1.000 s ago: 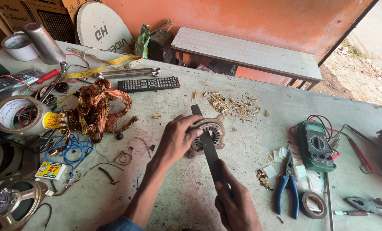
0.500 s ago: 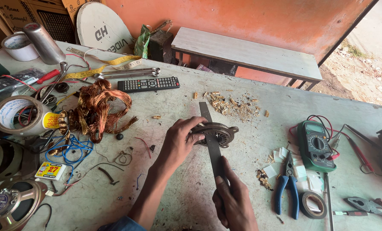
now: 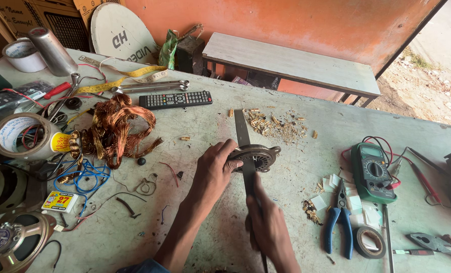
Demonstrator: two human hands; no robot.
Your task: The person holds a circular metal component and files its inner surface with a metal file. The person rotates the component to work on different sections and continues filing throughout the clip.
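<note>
My left hand grips the left side of a round metal motor stator that rests tilted on the worktable. My right hand is closed around the near end of a long flat dark metal blade. The blade passes over or through the stator, and its far tip points away from me toward a pile of small brown chips.
A tangle of copper wire, a black remote control, a tape roll, blue wire and a yellow measuring tape lie left. A green multimeter, blue pliers and a black tape roll lie right. A wooden bench stands behind.
The stator has tipped from lying flat to tilted under my left hand. The blade has slid forward, away from me, through it.
</note>
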